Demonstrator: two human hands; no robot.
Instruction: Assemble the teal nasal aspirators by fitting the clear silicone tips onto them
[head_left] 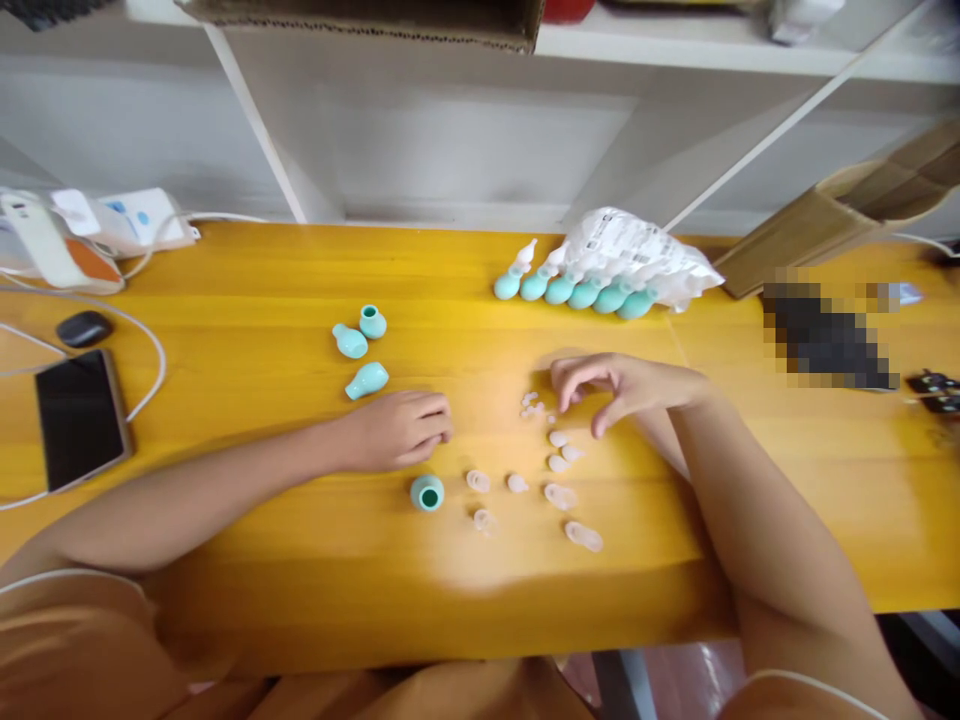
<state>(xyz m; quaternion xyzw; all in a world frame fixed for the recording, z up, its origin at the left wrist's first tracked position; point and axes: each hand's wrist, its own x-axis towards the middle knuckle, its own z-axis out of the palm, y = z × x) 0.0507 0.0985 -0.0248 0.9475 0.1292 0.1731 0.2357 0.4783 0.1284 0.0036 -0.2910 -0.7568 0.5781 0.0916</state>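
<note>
My left hand [405,430] rests over the table with its fingers curled in; whatever they may hold is hidden. Just below it a teal rubber bulb [427,493] stands with its round opening up. My right hand [622,388] is open, thumb and fingers apart, above a few tiny translucent discs [532,405]. Under its thumb lie small whitish dome-shaped pieces [559,439]. A similar loose piece [517,483] lies between the hands, with clear plastic fittings [478,482] around it, including a longer one [583,536] nearer my body.
Three more teal bulbs [367,380] lie beyond my left hand. At the back, a row of teal bulbs with clear tips [559,290] leans by a white plastic bag [637,250]. A phone [81,420], mouse [84,328] and cables are left; a cardboard box [810,220] stands right.
</note>
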